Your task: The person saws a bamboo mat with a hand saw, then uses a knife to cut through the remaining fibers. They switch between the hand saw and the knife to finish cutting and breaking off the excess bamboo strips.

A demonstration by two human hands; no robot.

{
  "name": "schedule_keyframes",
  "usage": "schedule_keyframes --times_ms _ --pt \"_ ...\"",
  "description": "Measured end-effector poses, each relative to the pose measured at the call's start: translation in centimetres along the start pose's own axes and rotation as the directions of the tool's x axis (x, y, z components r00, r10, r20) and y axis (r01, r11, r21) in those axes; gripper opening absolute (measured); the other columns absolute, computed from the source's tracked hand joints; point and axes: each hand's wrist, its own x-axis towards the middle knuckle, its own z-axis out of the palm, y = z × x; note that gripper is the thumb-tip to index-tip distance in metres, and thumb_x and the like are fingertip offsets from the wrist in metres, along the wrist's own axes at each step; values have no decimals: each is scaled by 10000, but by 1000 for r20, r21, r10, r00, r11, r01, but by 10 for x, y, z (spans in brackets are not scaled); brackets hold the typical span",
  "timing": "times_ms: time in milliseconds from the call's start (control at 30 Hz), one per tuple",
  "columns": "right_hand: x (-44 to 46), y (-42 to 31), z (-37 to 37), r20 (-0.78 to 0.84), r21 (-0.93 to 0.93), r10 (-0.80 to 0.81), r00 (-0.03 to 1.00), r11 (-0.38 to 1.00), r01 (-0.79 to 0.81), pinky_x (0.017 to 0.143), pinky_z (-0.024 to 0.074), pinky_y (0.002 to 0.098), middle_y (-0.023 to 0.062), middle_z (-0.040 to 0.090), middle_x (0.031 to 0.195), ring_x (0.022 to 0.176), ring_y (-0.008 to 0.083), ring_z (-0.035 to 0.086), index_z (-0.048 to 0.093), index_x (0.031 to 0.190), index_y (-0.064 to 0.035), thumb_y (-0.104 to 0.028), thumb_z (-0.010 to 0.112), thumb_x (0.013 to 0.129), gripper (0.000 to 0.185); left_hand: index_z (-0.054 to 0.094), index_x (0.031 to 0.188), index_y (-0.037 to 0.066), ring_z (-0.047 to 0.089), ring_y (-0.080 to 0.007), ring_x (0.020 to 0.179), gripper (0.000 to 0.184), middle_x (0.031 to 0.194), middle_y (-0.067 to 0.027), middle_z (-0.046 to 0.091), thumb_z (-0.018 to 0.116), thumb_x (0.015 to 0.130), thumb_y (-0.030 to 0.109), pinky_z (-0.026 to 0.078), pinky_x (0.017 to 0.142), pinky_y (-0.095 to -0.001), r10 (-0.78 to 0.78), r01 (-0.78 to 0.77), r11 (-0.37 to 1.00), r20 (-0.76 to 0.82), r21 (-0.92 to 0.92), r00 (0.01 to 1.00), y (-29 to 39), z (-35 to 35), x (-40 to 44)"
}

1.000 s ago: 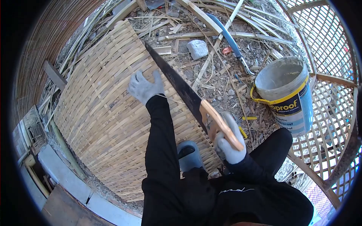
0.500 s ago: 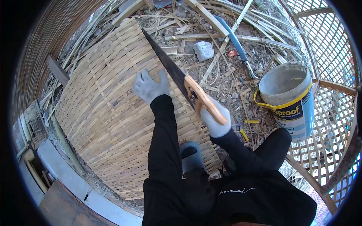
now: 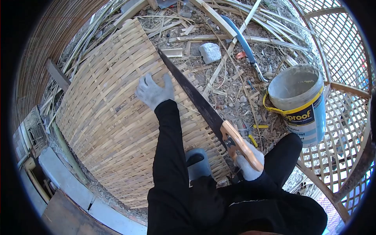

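Handsaw (image 3: 209, 115), handle (image 3: 243, 145) inside right-hand fingers (image 3: 242, 163)

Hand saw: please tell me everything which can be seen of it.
The hand saw has a long, dark, tapering blade, metal by its look, and a pale brown, wood-like handle with dark fittings. The gloved right hand grips the handle. The saw slants along the edge of the woven panel, its narrow tip pointing away from the person. The teeth cannot be made out.

Behind the saw (image 3: 208, 113), part of the right hand (image 3: 246, 169) is hidden. Right of the saw, the lattice panel (image 3: 348, 89) runs out of view.
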Motion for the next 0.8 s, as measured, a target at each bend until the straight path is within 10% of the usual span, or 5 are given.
schedule_keyframes --times_ms 167,800 --pt "-9 13 16 -59 12 -52 997 999 53 960 575 352 160 776 1219 1088 230 755 640 1503 18 -170 713 1041 505 672 1373 116 520 -387 1386 676 1454 -153 596 822 877 550 301 1283 -591 3 -3 1000 3 4 1000 2 -3 0" --pt "52 11 28 -56 31 -150 987 988 152 949 582 349 173 787 1181 1086 212 764 624 1506 37 -100 706 1006 525 699 1318 98 555 -388 1353 636 1417 -158 634 850 855 508 353 1234 -559 42 -43 999 -88 -8 995 4 4 1"
